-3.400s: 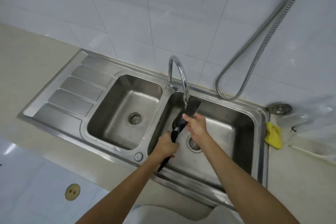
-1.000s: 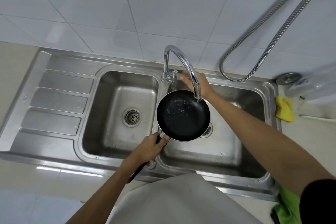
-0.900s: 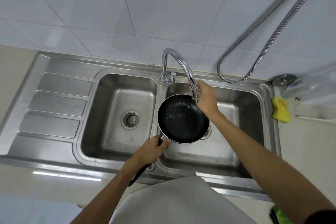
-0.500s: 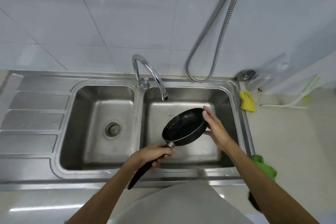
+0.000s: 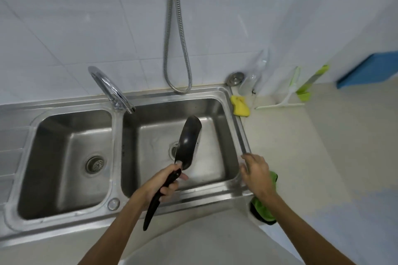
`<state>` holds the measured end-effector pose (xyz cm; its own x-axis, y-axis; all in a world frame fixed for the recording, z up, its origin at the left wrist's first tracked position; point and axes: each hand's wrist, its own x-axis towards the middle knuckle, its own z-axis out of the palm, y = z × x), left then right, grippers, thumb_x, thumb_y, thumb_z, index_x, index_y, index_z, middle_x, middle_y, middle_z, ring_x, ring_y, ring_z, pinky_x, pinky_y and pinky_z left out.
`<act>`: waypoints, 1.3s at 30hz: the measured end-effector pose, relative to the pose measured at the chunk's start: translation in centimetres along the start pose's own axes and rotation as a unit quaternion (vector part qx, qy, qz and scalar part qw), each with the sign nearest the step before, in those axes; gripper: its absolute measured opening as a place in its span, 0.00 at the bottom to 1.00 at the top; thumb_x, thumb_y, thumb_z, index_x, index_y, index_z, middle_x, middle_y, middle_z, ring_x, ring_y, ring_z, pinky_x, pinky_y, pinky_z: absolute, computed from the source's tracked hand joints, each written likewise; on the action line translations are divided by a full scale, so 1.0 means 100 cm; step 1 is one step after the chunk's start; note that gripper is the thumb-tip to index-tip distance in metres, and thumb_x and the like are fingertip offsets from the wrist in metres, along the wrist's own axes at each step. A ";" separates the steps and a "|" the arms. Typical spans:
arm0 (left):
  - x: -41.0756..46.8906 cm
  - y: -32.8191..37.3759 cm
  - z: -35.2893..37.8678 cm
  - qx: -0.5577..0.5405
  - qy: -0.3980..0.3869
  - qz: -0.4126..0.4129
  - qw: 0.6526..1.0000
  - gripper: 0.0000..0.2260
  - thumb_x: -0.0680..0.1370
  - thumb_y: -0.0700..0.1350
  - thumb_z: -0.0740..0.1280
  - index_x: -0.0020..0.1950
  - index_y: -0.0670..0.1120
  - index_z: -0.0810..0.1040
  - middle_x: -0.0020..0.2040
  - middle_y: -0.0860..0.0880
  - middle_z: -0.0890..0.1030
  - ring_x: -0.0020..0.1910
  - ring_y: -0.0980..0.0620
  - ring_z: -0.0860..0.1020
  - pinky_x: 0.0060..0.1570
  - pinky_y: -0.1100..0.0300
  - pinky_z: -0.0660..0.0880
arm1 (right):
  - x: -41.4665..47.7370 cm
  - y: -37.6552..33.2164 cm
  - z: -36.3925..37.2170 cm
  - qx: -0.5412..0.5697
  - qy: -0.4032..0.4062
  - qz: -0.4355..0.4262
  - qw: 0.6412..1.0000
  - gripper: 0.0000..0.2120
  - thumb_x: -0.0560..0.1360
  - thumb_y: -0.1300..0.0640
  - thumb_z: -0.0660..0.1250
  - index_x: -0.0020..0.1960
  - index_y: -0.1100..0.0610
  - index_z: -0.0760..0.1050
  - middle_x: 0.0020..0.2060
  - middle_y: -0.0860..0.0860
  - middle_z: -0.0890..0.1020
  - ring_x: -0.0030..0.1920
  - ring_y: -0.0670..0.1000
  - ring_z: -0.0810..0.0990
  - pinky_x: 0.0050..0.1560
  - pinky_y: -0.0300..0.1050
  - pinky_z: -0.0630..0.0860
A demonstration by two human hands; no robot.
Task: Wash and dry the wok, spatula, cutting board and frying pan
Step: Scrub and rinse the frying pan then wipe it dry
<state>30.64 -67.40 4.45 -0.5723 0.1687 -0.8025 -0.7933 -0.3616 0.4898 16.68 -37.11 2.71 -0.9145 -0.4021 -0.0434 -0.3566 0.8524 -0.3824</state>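
— What place was it?
— A kitchen; a steel double sink [image 5: 172, 93] sat in a pale counter [image 5: 312, 146] under white tiles [image 5: 107, 28]; a curved tap [image 5: 107, 86] and yellow sponge [image 5: 240, 106] stood by.

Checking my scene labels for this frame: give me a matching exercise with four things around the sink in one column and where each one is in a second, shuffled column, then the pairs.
Things
1. frying pan
2. yellow sponge
3. green cloth
4. metal hose

Places
A. on the counter at the far right corner of the sink
B. hanging in a loop against the tiled wall
C. tilted on edge over the right basin, handle gripped by the left hand
D. at the sink's near right corner, partly hidden behind the right hand and wrist

Pairs: 1-C, 2-A, 3-D, 4-B
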 end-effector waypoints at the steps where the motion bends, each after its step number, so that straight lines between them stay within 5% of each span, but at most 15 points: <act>1: 0.003 -0.003 0.004 -0.015 -0.002 0.000 1.000 0.32 0.77 0.66 0.64 0.63 0.38 0.77 0.30 0.51 0.63 0.20 0.57 0.60 0.16 0.64 0.59 | -0.016 0.014 0.001 -0.022 0.020 -0.004 1.000 0.13 0.72 0.64 0.73 0.57 0.61 0.82 0.56 0.58 0.83 0.53 0.63 0.81 0.53 0.53 0.78; 5: 0.016 -0.009 0.020 -0.089 -0.028 -0.009 0.996 0.28 0.76 0.63 0.66 0.60 0.39 0.78 0.29 0.51 0.62 0.17 0.58 0.61 0.15 0.66 0.60 | -0.070 0.045 0.011 -0.072 0.033 0.024 0.997 0.17 0.68 0.65 0.77 0.57 0.61 0.82 0.58 0.59 0.82 0.54 0.65 0.81 0.48 0.58 0.79; 8: 0.023 -0.010 0.031 -0.114 -0.038 -0.025 0.992 0.26 0.75 0.61 0.67 0.58 0.38 0.77 0.28 0.51 0.62 0.16 0.58 0.61 0.14 0.67 0.60 | -0.092 0.055 0.019 -0.090 0.020 0.031 0.995 0.23 0.69 0.62 0.77 0.63 0.60 0.80 0.63 0.61 0.80 0.62 0.65 0.79 0.53 0.60 0.79; 14: 0.028 -0.011 0.040 -0.092 -0.004 -0.047 0.995 0.21 0.76 0.61 0.67 0.51 0.42 0.75 0.28 0.51 0.61 0.16 0.58 0.60 0.15 0.68 0.58 | -0.097 0.058 0.033 -0.065 0.052 0.011 0.996 0.20 0.80 0.57 0.58 0.68 0.63 0.77 0.68 0.63 0.76 0.66 0.67 0.76 0.61 0.63 0.76; 19: 0.029 -0.014 0.042 -0.061 0.034 -0.055 0.996 0.12 0.78 0.55 0.64 0.43 0.48 0.70 0.28 0.52 0.62 0.17 0.58 0.60 0.17 0.69 0.56 | -0.094 0.057 0.038 -0.045 0.053 0.052 0.996 0.22 0.72 0.68 0.72 0.66 0.62 0.78 0.66 0.64 0.77 0.63 0.69 0.77 0.56 0.65 0.77; 24: 0.024 -0.011 0.039 -0.032 0.048 -0.043 0.997 0.11 0.82 0.54 0.63 0.51 0.46 0.70 0.30 0.51 0.64 0.21 0.58 0.59 0.18 0.68 0.55 | -0.073 0.055 0.028 0.009 0.028 0.084 0.996 0.24 0.72 0.72 0.68 0.68 0.62 0.76 0.64 0.67 0.75 0.56 0.69 0.74 0.55 0.66 0.76; 28: 0.018 -0.008 0.036 -0.019 0.038 0.001 0.999 0.19 0.79 0.58 0.67 0.57 0.44 0.71 0.33 0.51 0.65 0.24 0.58 0.59 0.20 0.66 0.55 | -0.043 0.032 0.017 0.184 0.074 0.138 0.970 0.24 0.77 0.70 0.63 0.72 0.61 0.71 0.60 0.60 0.72 0.58 0.59 0.73 0.63 0.54 0.72; 34: 0.004 0.006 0.030 -0.023 -0.016 -0.011 1.000 0.23 0.78 0.62 0.68 0.60 0.45 0.72 0.35 0.51 0.71 0.26 0.56 0.62 0.22 0.64 0.62 | 0.036 -0.049 -0.007 0.275 0.098 0.005 0.956 0.23 0.78 0.67 0.64 0.72 0.58 0.73 0.58 0.53 0.72 0.57 0.47 0.73 0.62 0.27 0.66; 39: -0.007 0.010 0.034 0.110 0.066 0.017 0.992 0.23 0.79 0.63 0.64 0.59 0.43 0.76 0.33 0.53 0.72 0.25 0.56 0.62 0.20 0.66 0.60 | 0.098 -0.085 -0.005 0.223 0.033 -0.093 0.970 0.26 0.76 0.64 0.65 0.74 0.55 0.71 0.61 0.55 0.71 0.61 0.53 0.71 0.66 0.46 0.70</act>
<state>29.55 -64.80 6.63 -0.5786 0.0322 -0.8149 -0.8086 -0.1528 0.5681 10.68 -48.10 5.98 -0.8577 -0.5005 0.1180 -0.4120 0.5316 -0.7401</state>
